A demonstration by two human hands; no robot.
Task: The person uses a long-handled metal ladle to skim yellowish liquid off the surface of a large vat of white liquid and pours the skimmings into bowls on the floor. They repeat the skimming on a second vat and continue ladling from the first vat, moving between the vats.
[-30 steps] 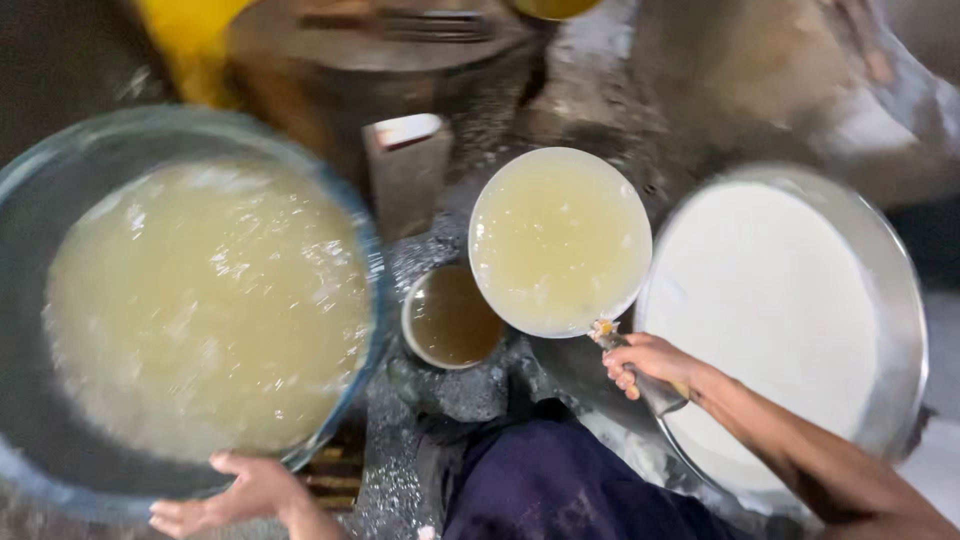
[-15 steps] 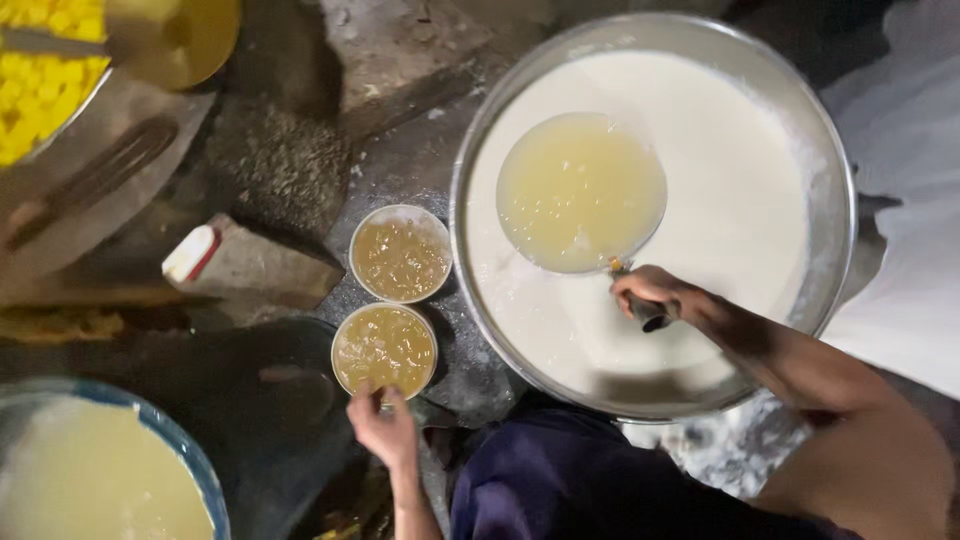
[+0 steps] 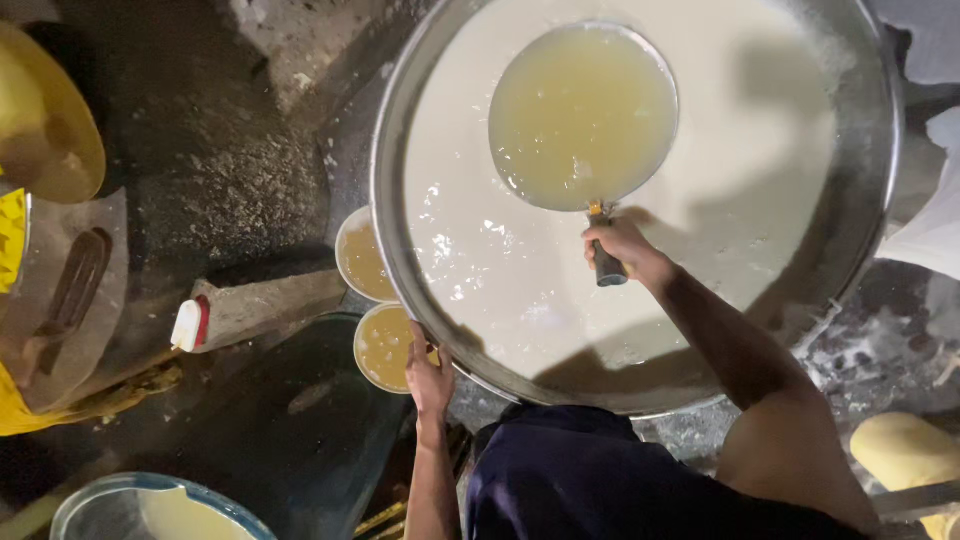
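Gripping the dark handle of a wide, shallow ladle [image 3: 583,115], your right hand [image 3: 618,247] is clamped shut around it, fingers wrapped over the grip. The ladle's round bowl sits level over the far middle of a big metal basin [image 3: 880,200] and is full of cloudy yellowish liquid. The basin fills the right and far part of the scene and holds an off-white, milky liquid [image 3: 740,200] with small bright ripples near its left side. Your forearm runs from the near right up over the basin's near rim.

Your left hand [image 3: 429,377] rests at the basin's near-left rim, fingers pointing far and lying together against the metal edge; whether they curl under the rim you cannot tell from here. Just left of that hand stands a small round bowl [image 3: 382,346] of yellow-brown liquid, touching or nearly touching the basin wall. A second small bowl [image 3: 362,258] of the same liquid stands just beyond it, partly tucked under the basin's rim.

Further left, a pale block with a white and red end [image 3: 190,324] lies on the dark, wet floor [image 3: 230,170]. At the far left edge there is a yellow round vessel [image 3: 45,130], and nearer than that a dark flat tool [image 3: 72,285] lies on a worn board. In the near left corner you can see the rim of a blue-edged tub [image 3: 110,490] with pale liquid in it. Your dark blue garment [image 3: 580,480] fills the near middle, and a pale yellow rounded object [image 3: 905,450] sits at the near right.
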